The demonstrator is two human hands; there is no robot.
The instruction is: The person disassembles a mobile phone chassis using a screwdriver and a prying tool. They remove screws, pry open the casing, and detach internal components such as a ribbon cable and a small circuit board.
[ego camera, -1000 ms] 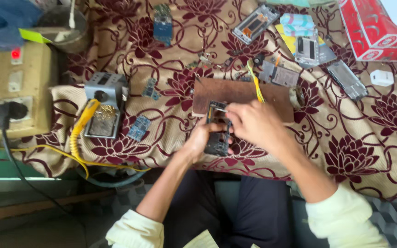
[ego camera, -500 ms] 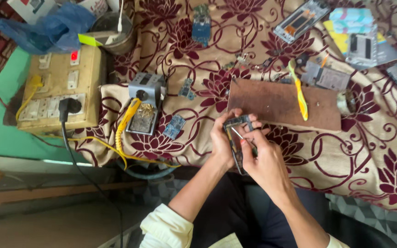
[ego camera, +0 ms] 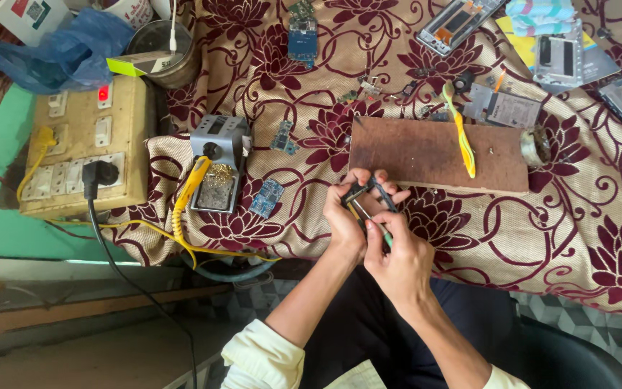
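The left hand (ego camera: 345, 220) holds a small dark phone part (ego camera: 366, 200) just below the wooden board (ego camera: 426, 153). Its fingers are curled tight around the part, and the fingertips reach up to touch the near edge of the board. The right hand (ego camera: 397, 258) is just below and to the right of the left hand. Its fingers pinch a thin green-handled tool (ego camera: 381, 234), and the tip of the tool rests on the phone part. Both hands are close together and touch each other over the flowered cloth (ego camera: 577, 216).

A yellow toothbrush (ego camera: 461, 132) lies on the right part of the wooden board. To the left of the board sits a grey soldering station (ego camera: 219, 138) with a yellow soldering iron (ego camera: 190, 186) leaning on it. A small blue circuit board (ego camera: 266, 198) lies between the soldering station and the hands. Far left of the wooden board is a cream switch box (ego camera: 120, 155) with a black plug (ego camera: 100, 174) in it and a red light on. Above the wooden board lie a blue phone board (ego camera: 302, 36) and a phone frame (ego camera: 455, 25). To the upper right of the board is a silver metal plate (ego camera: 504, 108).
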